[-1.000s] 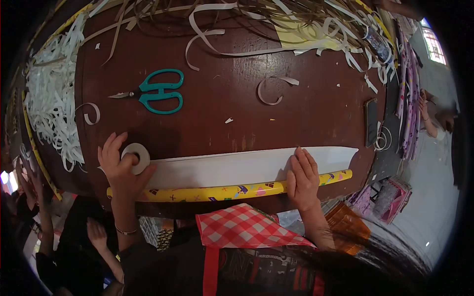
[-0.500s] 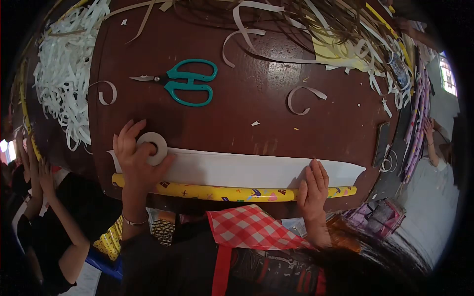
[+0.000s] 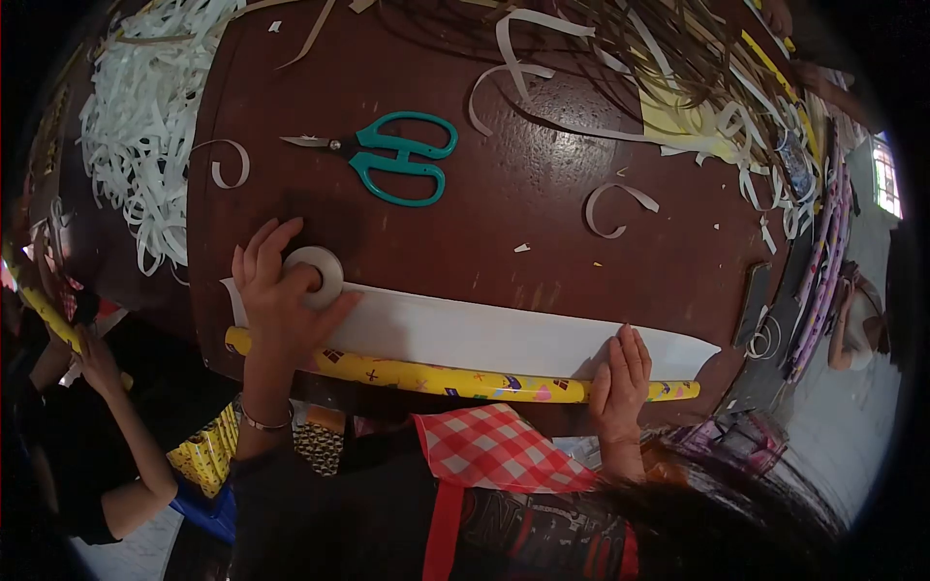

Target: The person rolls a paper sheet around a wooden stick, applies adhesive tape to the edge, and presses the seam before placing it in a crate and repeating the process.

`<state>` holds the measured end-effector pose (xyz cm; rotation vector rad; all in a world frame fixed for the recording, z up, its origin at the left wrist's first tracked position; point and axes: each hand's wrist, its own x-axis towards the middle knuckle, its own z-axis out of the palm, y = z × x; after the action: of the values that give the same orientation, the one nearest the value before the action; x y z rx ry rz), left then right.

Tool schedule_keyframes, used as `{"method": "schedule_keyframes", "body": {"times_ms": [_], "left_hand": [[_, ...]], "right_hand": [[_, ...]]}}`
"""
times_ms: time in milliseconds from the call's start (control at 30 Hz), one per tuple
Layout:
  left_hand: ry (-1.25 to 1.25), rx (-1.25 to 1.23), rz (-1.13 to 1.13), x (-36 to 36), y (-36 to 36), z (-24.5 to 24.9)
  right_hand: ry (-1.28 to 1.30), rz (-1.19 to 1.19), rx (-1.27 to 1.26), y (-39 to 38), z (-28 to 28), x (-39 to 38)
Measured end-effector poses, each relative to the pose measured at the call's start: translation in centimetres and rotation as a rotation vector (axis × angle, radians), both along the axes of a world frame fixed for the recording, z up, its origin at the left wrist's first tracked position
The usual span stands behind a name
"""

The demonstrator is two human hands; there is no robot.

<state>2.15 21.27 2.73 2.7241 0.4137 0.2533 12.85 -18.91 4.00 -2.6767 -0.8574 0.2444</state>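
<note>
A printed yellow sheet of wrapping paper lies along the table's near edge, partly wound into a tube point(image 3: 436, 378), its white underside point(image 3: 465, 329) spread beyond it. My left hand point(image 3: 279, 295) is over the left end, with a finger through the hole of a white roll of tape point(image 3: 330, 272) and the other fingers spread. On the tube's right part rests my right hand point(image 3: 623, 378), fingers stretched out and close together, palm down. Teal-handled scissors point(image 3: 402, 160) lie beyond my hands, blades apart and pointing left.
Shredded white strips point(image 3: 145, 145) are heaped at the far left. Brown and white strips point(image 3: 668, 58) tangle at the back right. A dark phone-like object point(image 3: 752, 303) lies at the right edge. At left, another person's hand point(image 3: 100, 363) holds a yellow tube point(image 3: 44, 308).
The view has shifted slightly, moving the scissors rightward in the picture. My hands stay at the tube, which looks much the same. The person at left has moved their yellow tube away from the table edge.
</note>
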Motion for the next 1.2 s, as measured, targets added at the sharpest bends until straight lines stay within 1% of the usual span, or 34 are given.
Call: {"method": "schedule_keyframes", "body": {"times_ms": [200,633,1200], "left_hand": [[0.027,0.040,-0.034,-0.03,0.17,0.31],[0.059,0.016,0.022,-0.08,-0.16,0.12],[0.129,0.059,0.025,0.11,-0.38,0.76]], "right_hand": [[-0.007,-0.005,-0.022,-0.20,-0.19,-0.10],[-0.006,0.000,-0.020,-0.18,-0.19,-0.13],[-0.019,0.029,-0.013,-0.63,-0.61,-0.10]]}}
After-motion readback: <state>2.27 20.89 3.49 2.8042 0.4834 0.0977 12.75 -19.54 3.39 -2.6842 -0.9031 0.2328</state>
